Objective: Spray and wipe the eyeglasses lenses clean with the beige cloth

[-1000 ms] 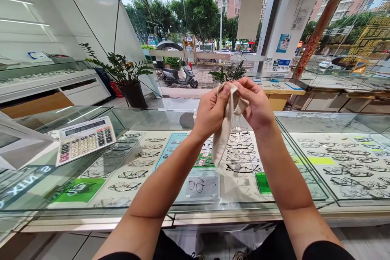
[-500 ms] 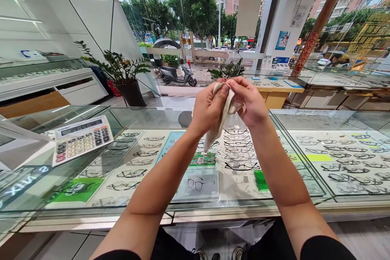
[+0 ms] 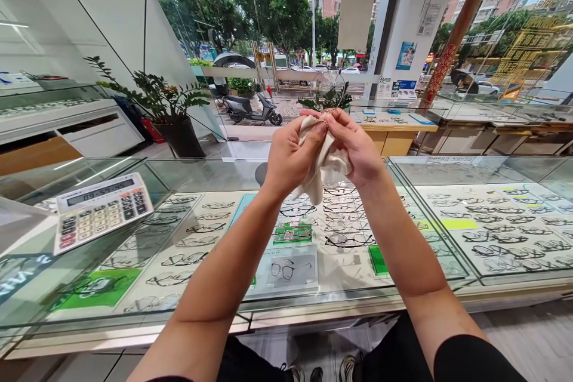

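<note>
A cream-coloured cloth [image 3: 314, 186] is bunched between my two hands above the glass counter, its loose end hanging down. My left hand [image 3: 290, 158] grips it from the left, thumb pressed on the folds. From the right, my right hand [image 3: 359, 148] pinches the cloth's upper edge, fingertips close to the left thumb. Whether anything is wrapped inside the folds is hidden. Below the hands, rows of eyeglasses [image 3: 349, 240] lie inside the glass display case [image 3: 344, 304].
On the counter's left stands a tilted calculator [image 3: 105, 206]. A framed glasses picture [image 3: 286, 271] and a green card [image 3: 96, 287] lie in the case. Beyond the counter are a potted plant [image 3: 179, 137] and a big window, with a parked scooter [image 3: 255, 106] outside.
The view has shifted slightly, so the counter sits a little further left. Both hands stay on the cloth; its hanging part has been bunched up and spread differently.
</note>
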The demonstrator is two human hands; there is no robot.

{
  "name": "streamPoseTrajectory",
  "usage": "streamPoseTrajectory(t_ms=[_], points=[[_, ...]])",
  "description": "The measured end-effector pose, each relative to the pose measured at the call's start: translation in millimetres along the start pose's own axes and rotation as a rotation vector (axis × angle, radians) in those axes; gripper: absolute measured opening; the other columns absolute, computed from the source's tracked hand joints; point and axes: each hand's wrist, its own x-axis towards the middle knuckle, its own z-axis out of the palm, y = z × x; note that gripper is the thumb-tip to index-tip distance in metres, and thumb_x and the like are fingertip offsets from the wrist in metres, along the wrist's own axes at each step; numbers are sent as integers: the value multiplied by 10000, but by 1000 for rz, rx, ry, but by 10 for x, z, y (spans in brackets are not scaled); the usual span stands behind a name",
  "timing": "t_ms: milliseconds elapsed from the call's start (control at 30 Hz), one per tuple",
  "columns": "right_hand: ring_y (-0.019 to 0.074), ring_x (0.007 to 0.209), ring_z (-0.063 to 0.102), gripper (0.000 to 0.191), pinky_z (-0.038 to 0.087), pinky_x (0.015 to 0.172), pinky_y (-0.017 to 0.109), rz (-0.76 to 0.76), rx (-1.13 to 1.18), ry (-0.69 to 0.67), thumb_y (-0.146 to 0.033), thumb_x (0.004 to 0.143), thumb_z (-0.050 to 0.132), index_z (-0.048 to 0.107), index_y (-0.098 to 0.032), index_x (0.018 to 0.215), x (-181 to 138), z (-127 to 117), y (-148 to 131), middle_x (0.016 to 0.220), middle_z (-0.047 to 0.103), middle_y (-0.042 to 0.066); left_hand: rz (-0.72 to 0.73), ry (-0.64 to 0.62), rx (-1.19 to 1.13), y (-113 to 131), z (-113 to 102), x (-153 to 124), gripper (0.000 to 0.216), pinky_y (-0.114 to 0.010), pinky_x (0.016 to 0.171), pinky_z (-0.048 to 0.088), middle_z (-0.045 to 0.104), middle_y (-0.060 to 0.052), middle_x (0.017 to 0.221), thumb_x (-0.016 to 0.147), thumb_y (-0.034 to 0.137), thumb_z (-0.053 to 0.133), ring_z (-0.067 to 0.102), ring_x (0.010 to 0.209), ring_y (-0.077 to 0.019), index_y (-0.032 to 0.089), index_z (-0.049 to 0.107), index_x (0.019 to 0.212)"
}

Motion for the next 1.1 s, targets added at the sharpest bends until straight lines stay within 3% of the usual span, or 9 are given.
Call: streamPoseTrajectory(t_ms=[167,333,500,600,767,967,1100], points=[[215,1202,737,305,635,997,365,4,-24,13,-496,828,878,673,-278,886,-22,-36,-81,1289,807,16,-14,-76,0,-7,-95,39,557,-292,647,417,569,-3,714,1009,707,614,513,673,-145,193,658,797],[224,1234,701,282,598,1019,371,8,-50,5,-477,820,885,706,-270,883,-36,-139,-177,1319,783,14,-50,58,16,-109,-298,115,537,-286,627,465,607,-17,726,997,706,635,608,728,-175,207,670,803],[215,1258,664,227,511,1105,374,108,-116,-102,-436,811,889,744,-262,821,-8,-220,-166,1334,769,14,-119,131,-70,-197,-411,172,564,-270,550,508,614,-12,689,960,768,642,669,708,-177,223,675,815],[205,1237,639,212,483,1074,345,165,-147,-136,-419,790,898,771,-249,805,11,-226,-127,1229,776,32,-147,129,-131,-180,-429,182,563,-268,533,519,640,-22,686,955,764,655,692,702,-178,219,680,815],[142,911,606,168,458,891,292,243,-130,-178,-347,782,893,780,-224,803,24,-197,-40,924,709,-2,-174,105,-201,-141,-406,185,555,-260,494,509,666,-27,670,937,756,687,719,685,-184,215,703,817],[134,811,573,208,452,802,296,305,-86,-178,-340,750,907,766,-194,796,35,-150,17,859,691,3,-200,-33,-177,-105,-493,195,520,-277,537,552,672,-20,661,897,711,771,686,603,-170,203,704,809],[124,772,594,242,455,716,269,322,-48,-142,-352,723,932,774,-189,806,26,-156,0,838,715,7,-240,-197,-194,-35,-535,184,474,-274,616,589,753,-36,792,740,587,961,688,645,-155,192,766,914]])
